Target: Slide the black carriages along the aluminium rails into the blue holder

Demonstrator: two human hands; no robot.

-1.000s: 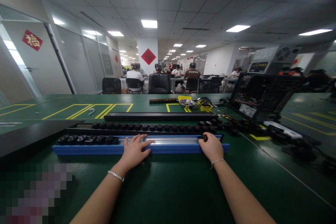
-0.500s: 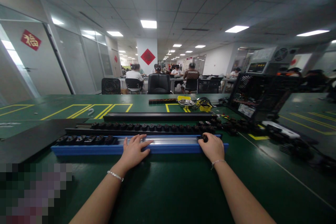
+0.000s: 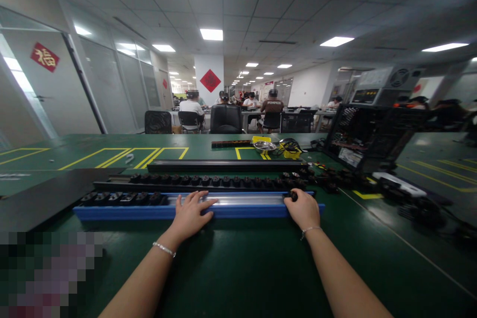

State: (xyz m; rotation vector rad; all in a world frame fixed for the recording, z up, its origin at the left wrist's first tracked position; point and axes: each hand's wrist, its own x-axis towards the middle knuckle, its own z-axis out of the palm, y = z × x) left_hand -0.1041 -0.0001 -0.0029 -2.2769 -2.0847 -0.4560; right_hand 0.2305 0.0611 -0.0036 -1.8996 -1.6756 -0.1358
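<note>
A long blue rail [image 3: 238,212] with a silvery inner channel lies crosswise in front of me. Several black socket modules [image 3: 128,198] sit in a row at its left end. With fingers spread, my left hand [image 3: 192,213] rests on the rail's middle, right of that row. At the right end of the channel, my right hand [image 3: 303,207] is closed on a small black socket module [image 3: 293,196], partly hidden by the fingers. Behind the blue rail stands a black rail [image 3: 179,187] with another row of black socket modules [image 3: 216,180].
Farther back lie another dark rail [image 3: 227,165], a metal bowl [image 3: 264,146] and a yellow bin [image 3: 290,148] with cables. An open computer case [image 3: 367,136] stands at the right, near loose black parts [image 3: 330,183]. A dark board [image 3: 48,196] lies left. People sit at distant tables.
My right hand has shifted slightly to the right along the rail with the socket module. The left hand stays in place.
</note>
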